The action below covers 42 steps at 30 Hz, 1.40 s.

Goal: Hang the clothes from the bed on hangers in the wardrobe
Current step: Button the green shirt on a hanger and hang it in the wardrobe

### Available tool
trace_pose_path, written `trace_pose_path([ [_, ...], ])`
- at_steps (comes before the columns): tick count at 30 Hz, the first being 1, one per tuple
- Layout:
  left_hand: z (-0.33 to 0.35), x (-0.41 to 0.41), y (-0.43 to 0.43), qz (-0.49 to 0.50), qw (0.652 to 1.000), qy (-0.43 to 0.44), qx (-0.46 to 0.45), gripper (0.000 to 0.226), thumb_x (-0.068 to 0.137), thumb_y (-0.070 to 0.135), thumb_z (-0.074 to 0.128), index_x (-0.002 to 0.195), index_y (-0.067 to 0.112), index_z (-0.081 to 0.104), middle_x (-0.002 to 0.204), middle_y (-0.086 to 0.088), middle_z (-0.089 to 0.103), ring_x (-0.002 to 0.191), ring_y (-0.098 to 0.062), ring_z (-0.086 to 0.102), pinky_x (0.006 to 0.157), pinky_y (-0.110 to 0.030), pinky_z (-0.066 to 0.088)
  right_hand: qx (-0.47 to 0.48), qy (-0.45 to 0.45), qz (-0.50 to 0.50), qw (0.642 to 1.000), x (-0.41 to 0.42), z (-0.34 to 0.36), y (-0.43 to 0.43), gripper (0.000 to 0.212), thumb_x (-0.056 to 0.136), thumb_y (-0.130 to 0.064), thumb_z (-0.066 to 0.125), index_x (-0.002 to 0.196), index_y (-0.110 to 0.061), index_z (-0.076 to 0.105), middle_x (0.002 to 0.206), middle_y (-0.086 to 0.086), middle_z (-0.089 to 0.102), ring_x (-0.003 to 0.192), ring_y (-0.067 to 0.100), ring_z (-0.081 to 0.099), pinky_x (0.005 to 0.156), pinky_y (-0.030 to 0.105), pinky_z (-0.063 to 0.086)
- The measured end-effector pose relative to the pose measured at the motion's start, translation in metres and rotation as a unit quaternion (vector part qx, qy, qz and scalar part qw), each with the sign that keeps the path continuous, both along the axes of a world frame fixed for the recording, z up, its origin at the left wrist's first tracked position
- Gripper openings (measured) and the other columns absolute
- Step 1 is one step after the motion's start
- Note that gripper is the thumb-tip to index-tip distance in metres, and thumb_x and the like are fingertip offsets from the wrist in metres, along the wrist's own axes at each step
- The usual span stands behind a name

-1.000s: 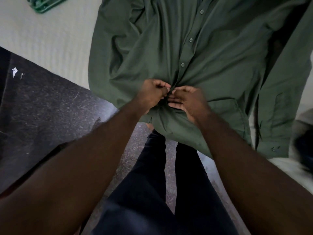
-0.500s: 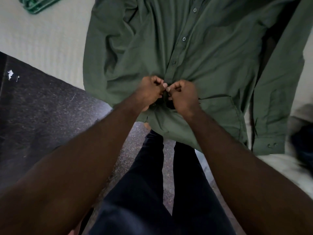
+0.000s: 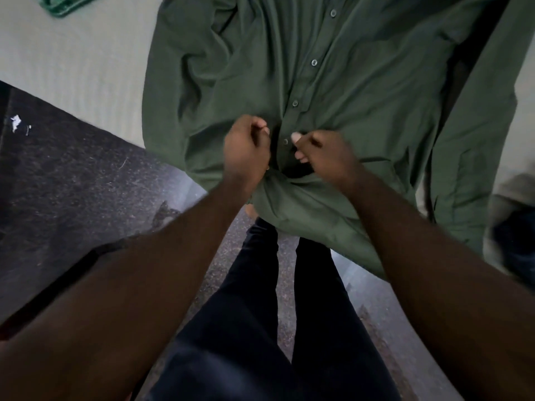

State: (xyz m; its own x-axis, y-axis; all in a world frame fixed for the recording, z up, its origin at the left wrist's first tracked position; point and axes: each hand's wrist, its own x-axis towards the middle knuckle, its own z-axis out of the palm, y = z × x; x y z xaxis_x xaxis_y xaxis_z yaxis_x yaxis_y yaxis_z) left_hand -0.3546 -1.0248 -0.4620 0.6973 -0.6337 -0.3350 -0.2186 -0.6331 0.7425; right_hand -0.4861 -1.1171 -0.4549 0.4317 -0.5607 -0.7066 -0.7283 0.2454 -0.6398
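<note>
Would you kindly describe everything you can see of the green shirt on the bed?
The green shirt is dark, soft-looking cloth, long-sleeved, with small buttons down its front. It lies creased, front up, on the bed, hem hanging over the edge. The left hand and right hand pinch its placket near the hem.

Pale bed [image 3: 86, 59] beside dark speckled floor [image 3: 72, 183].
Spread on top: green shirt [image 3: 362, 96], hem over the edge; green hangers [image 3: 65, 4] far left; blurred dark garment [image 3: 515, 233] right.

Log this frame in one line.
shirt: flat on bed, hem over edge | left hand: grips shirt front | right hand: grips shirt front, button between hands | hanger: on bed, untouched
</note>
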Motion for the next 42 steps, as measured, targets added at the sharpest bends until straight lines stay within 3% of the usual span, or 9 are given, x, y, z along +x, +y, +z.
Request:
trace_pose_path([
  [4,0.013,-0.013,0.047,-0.111,0.986,-0.126,-0.011,0.033,0.083,0.039,0.063,0.099,0.011,0.061,0.095,-0.007,0.060,0.088,-0.025,0.057,0.079,-0.041,0.048,-0.089,0.070,0.222,0.968,-0.031,0.007,0.006,0.061,0.069,-0.071,0.067,0.100,-0.018,0.069,0.094,0.002,0.073,0.089,0.016,0.068,0.082,0.030,0.053],
  [8,0.002,-0.021,0.073,-0.223,0.929,-0.257,0.149,0.048,0.076,0.055,0.062,0.102,0.015,0.064,0.100,-0.008,0.057,0.095,-0.029,0.051,0.081,-0.042,0.037,-0.199,0.115,0.331,0.915,-0.044,0.007,0.015,0.030,0.087,-0.038,0.065,0.105,-0.015,0.070,0.105,0.013,0.070,0.101,0.034,0.064,0.083,0.037,0.050],
  [18,0.015,0.025,0.081,0.001,0.964,-0.139,0.225,0.035,0.069,0.008,0.058,0.103,0.012,0.062,0.112,-0.013,0.054,0.104,-0.035,0.050,0.087,-0.041,0.040,-0.263,0.270,0.317,0.870,-0.062,0.039,0.045,0.033,0.097,-0.039,0.049,0.106,-0.010,0.060,0.109,0.019,0.064,0.101,0.039,0.062,0.075,0.038,0.045],
  [24,0.033,0.027,0.127,-0.001,0.983,-0.085,0.161,0.032,0.074,-0.010,0.050,0.099,0.003,0.065,0.106,-0.015,0.060,0.091,-0.033,0.058,0.071,-0.017,0.040,-0.196,0.285,0.334,0.877,-0.081,0.061,0.081,0.022,0.094,-0.027,0.052,0.109,-0.012,0.051,0.113,0.017,0.063,0.107,0.039,0.061,0.083,0.041,0.048],
  [29,0.073,-0.017,0.140,-0.086,0.990,-0.104,0.037,0.034,0.071,-0.015,0.048,0.094,0.002,0.067,0.099,-0.008,0.059,0.083,-0.006,0.051,0.073,0.006,0.030,-0.205,0.262,0.296,0.895,-0.092,0.095,0.102,0.020,0.096,-0.021,0.050,0.114,-0.014,0.050,0.113,0.016,0.062,0.108,0.038,0.059,0.083,0.040,0.048],
  [32,0.082,-0.041,0.155,-0.147,0.983,-0.103,0.034,0.034,0.074,-0.008,0.053,0.101,0.006,0.069,0.101,-0.005,0.060,0.086,-0.008,0.053,0.078,-0.002,0.038,-0.216,0.207,0.235,0.925,-0.089,0.118,0.123,0.023,0.098,-0.026,0.047,0.118,-0.017,0.050,0.105,0.018,0.064,0.101,0.040,0.061,0.078,0.039,0.046],
  [34,0.071,-0.053,0.163,-0.235,0.960,-0.095,0.121,0.034,0.076,0.003,0.055,0.107,0.011,0.068,0.104,-0.010,0.061,0.094,-0.025,0.059,0.079,-0.028,0.049,-0.209,0.192,0.228,0.931,-0.084,0.118,0.143,0.027,0.098,-0.030,0.046,0.122,-0.020,0.050,0.106,0.017,0.066,0.100,0.039,0.062,0.078,0.040,0.047],
  [37,0.058,-0.063,0.160,-0.285,0.914,-0.012,0.289,0.044,0.075,0.037,0.046,0.107,0.016,0.067,0.107,-0.013,0.067,0.101,-0.035,0.061,0.084,-0.040,0.051,-0.150,0.203,0.269,0.929,-0.078,0.099,0.167,0.032,0.097,-0.038,0.049,0.122,-0.018,0.050,0.114,0.015,0.065,0.106,0.037,0.062,0.080,0.039,0.048],
  [42,0.029,-0.059,0.135,-0.184,0.958,0.044,0.217,0.034,0.080,0.029,0.050,0.093,0.007,0.072,0.095,-0.010,0.073,0.093,-0.031,0.067,0.085,-0.036,0.052,-0.145,0.183,0.160,0.959,-0.066,0.060,0.157,0.033,0.093,-0.037,0.054,0.118,-0.016,0.059,0.115,0.015,0.067,0.110,0.037,0.061,0.087,0.040,0.048],
])
